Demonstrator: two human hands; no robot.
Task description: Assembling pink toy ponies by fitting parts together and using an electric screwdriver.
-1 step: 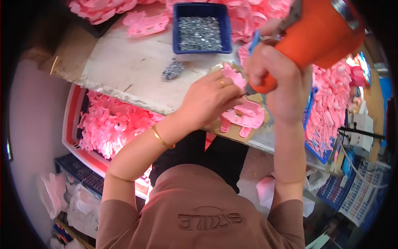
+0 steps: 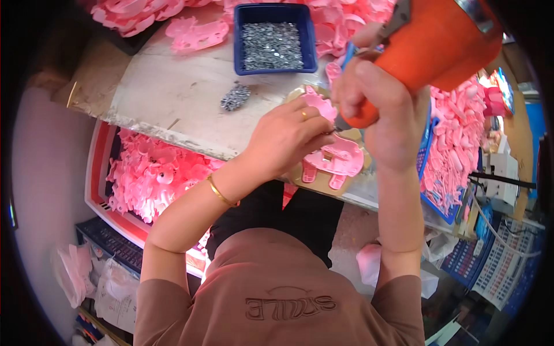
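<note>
My right hand (image 2: 378, 95) is wrapped round an orange power screwdriver (image 2: 441, 43), its narrow end slanting down to the left. The tip reaches a pink plastic shell (image 2: 320, 106) that lies on a tan holder (image 2: 299, 92) at the table's front edge. My left hand (image 2: 291, 130) rests at that shell, thumb and fingers pinched together beside the tip. Whatever the pinch holds is hidden. Nearer to me on the same holder lies another pink moulded part (image 2: 344, 160) with two short legs.
A blue tray of small metal screws (image 2: 272, 46) stands behind, with a loose screw pile (image 2: 235, 96) by it. Pink parts heap up at the back, in a crate (image 2: 95, 173) below left, and in a blue basket (image 2: 424, 151) at right. A worktable (image 2: 173, 98) carries the work.
The whole view has shifted slightly, so the table and tray sit a little further left. Both hands and the screwdriver keep their places at the pink shell.
</note>
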